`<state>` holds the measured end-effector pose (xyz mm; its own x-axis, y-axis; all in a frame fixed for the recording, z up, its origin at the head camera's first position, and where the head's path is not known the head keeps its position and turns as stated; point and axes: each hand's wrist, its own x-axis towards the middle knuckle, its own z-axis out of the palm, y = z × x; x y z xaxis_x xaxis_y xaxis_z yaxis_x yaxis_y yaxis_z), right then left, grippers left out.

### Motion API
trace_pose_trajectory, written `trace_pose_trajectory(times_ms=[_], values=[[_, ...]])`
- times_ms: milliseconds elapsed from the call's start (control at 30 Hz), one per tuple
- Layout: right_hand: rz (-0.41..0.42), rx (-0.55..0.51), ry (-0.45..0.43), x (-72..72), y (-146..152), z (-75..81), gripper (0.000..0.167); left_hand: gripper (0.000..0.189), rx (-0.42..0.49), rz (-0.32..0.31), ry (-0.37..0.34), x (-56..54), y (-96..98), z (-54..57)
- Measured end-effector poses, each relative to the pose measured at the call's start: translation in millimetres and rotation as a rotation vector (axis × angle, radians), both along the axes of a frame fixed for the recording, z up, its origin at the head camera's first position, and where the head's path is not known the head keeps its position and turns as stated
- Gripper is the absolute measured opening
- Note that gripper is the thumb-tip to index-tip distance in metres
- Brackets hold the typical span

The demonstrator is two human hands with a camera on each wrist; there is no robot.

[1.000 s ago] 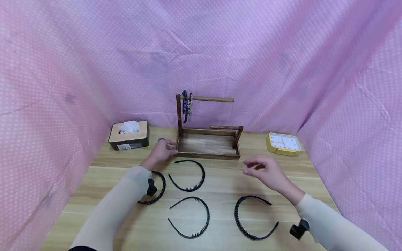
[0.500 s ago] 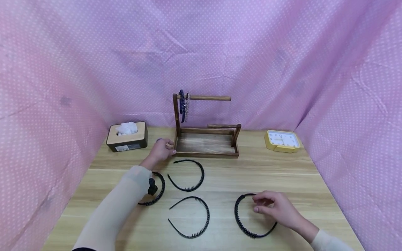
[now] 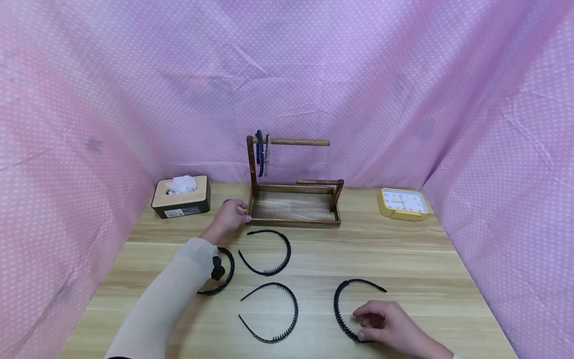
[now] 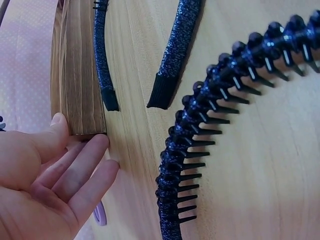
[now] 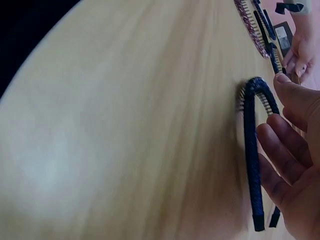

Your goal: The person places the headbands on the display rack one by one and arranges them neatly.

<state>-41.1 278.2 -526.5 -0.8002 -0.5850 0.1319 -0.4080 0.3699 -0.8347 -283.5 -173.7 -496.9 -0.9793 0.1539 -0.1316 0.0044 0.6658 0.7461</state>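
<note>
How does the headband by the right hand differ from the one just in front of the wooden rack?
In the head view, the right-hand headband opens rightward, the rack-side headband leftward. The right hand partly hides the right-hand headband; the rack-side headband shows whole. Both are dark, toothed C-shapes lying on the table.

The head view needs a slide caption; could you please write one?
Left hand touching a wooden rack, right hand at one of four dark headbands lying on the table.
</note>
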Motion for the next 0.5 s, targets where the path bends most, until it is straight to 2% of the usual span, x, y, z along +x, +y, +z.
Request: trace_pose_trajectory(times_ms=[367, 500], values=[[0.021, 0.063, -0.120, 2.6, -6.9, -2.1, 0.032, 0.041, -0.023, 0.010, 0.001, 1.9, 1.0, 1.3], [0.045, 0.072, -0.077, 2.8, -10.1, -2.6, 0.032, 0.040, -0.039, 0.017, 0.001, 1.8, -0.1, 1.0]])
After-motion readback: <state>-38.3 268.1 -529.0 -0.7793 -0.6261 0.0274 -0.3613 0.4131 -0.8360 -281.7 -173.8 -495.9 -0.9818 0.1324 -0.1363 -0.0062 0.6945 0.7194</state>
